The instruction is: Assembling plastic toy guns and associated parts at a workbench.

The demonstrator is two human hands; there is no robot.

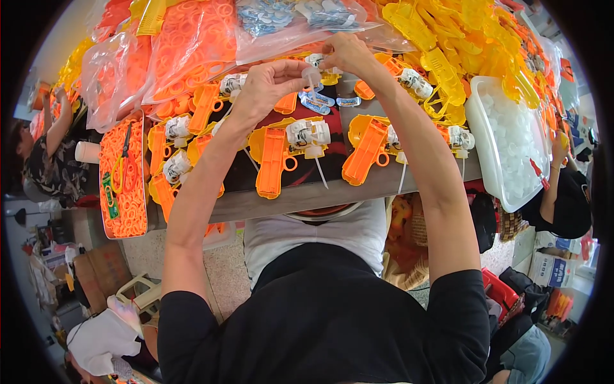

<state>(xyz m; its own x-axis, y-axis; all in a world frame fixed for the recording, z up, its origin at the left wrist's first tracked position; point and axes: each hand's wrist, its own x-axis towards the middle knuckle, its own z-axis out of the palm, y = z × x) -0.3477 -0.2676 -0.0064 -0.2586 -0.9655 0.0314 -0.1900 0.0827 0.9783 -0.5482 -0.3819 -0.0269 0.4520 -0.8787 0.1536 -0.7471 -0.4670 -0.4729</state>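
At the far side of the bench, my left hand (272, 84) is closed, pinching a small translucent white plastic cap (311, 77) between thumb and fingertips. Just right of it, my right hand (348, 54) has its fingers bent together beside a white mechanism (314, 59) in a yellow shell; what they grip, if anything, is hidden. Part-built toy guns with orange grips lie in rows: one (273, 160) is below my hands, another (366, 150) under my right forearm. Blue printed pieces (316, 102) lie just below the cap.
Clear bags of orange rings (192, 48) and blue pieces (265, 16) line the back. Yellow shells (441, 64) are heaped right, beside a white tub (476, 118) of translucent parts. A left tray (144, 198) holds orange rings and scissors (118, 173). Other people work at both sides.
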